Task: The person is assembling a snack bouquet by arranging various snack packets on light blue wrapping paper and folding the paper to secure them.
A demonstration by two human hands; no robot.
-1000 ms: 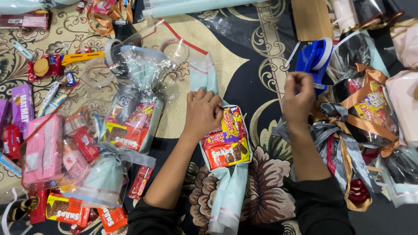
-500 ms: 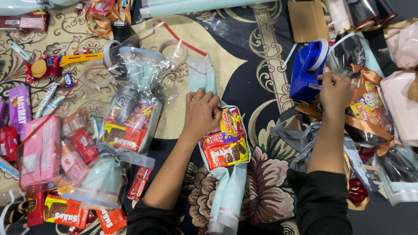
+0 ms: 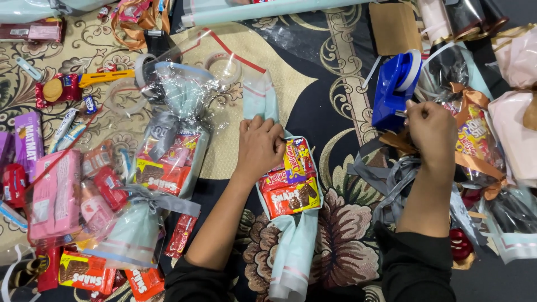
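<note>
My left hand (image 3: 259, 146) presses flat on a snack bundle (image 3: 291, 184), several red and yellow packets wrapped in pale blue paper that runs down toward me. My right hand (image 3: 430, 130) is at the right, fingers pinched at the cutter end of a blue tape dispenser (image 3: 395, 89) with a white roll on top. Whether a strip of tape is between the fingers cannot be told. Both hands rest over a dark floral carpet.
A finished clear-wrapped snack bouquet (image 3: 170, 137) with a grey ribbon lies left of my left hand. Pink boxes (image 3: 55, 196) and loose snack packets crowd the left. More wrapped bouquets with orange ribbon (image 3: 475, 140) fill the right. A pale blue paper roll (image 3: 268, 11) and clear tape rolls (image 3: 224, 64) lie beyond.
My right hand moved right and away from me, from beside the bundle to the blue tape dispenser, and now pinches at its cutter. My left hand stayed on the bundle.
</note>
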